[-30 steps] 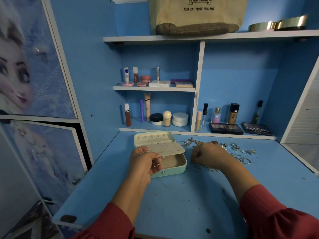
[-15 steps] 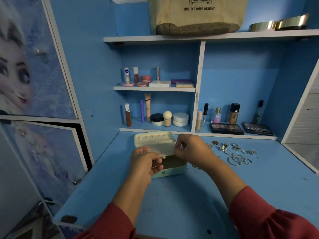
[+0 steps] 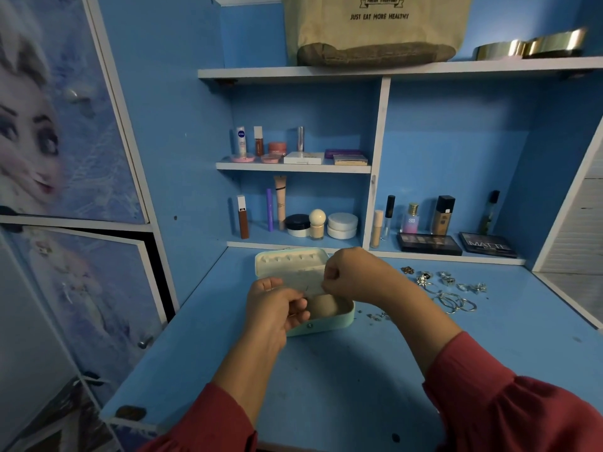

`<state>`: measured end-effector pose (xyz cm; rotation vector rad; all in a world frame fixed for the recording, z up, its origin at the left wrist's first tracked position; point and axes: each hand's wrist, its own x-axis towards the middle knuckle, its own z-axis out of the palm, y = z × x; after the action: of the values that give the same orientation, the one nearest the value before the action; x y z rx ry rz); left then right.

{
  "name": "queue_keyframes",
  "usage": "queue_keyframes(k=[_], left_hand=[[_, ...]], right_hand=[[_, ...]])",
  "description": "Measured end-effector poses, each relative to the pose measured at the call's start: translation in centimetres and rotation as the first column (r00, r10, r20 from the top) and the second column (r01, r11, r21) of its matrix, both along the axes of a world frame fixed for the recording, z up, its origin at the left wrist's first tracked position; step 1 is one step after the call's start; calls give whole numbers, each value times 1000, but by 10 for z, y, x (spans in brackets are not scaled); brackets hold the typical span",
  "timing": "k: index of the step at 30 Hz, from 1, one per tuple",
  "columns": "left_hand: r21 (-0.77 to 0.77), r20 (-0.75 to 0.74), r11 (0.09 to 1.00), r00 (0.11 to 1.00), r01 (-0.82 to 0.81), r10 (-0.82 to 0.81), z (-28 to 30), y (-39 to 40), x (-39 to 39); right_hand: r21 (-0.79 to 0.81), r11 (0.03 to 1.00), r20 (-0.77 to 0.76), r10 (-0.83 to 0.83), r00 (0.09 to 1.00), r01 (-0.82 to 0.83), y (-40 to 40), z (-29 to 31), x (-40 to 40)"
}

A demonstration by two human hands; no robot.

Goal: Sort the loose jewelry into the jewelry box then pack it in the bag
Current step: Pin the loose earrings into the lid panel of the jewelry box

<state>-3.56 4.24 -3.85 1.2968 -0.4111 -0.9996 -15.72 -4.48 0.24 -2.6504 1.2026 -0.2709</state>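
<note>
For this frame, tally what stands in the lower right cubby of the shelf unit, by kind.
Upright bottles and tubes: 5
Flat dark palettes: 2
Total: 7

One jewelry box (image 3: pixel 318 324) stands open on the table (image 3: pixel 326 386), and two hands work over it, the left hand (image 3: pixel 274 308) and the right hand (image 3: pixel 355 275). One canvas bag (image 3: pixel 375 27) sits on the top shelf (image 3: pixel 424 68), with two gold-rimmed round tins (image 3: pixel 528 48) beside it. The loose jewelry (image 3: pixel 447 288) to the right of the box is a scatter of small silver pieces too tangled to count surely; several large hoops (image 3: pixel 455 303) lie among them. Two flat dark palettes (image 3: pixel 456 244) lie on the lowest shelf, and two white round jars (image 3: pixel 342 225) are stacked there.
</note>
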Motion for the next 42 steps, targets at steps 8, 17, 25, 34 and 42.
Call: queue_keyframes(k=[8,17,25,34,42], left_hand=[[-4,2,1000,1000,-8,8,0,0,0],[-1,-7,1000,1000,-14,14,0,-2,-1],[9,-3,1000,1000,-17,17,0,-2,1],[7,1,1000,1000,-20,20,-1,-2,0],[5,-5,1000,1000,-23,23,-1,-2,0]], right_hand=[[188,981,92,-69,993,51,-9,-9,1],[155,986,295,12,956,-60,-2,-21,9],[148,985,313,35,949,-85,-3,-27,14],[124,990,273,30,961,-66,-4,-28,14],[100,992,185,56,981,-76,0,-25,16]])
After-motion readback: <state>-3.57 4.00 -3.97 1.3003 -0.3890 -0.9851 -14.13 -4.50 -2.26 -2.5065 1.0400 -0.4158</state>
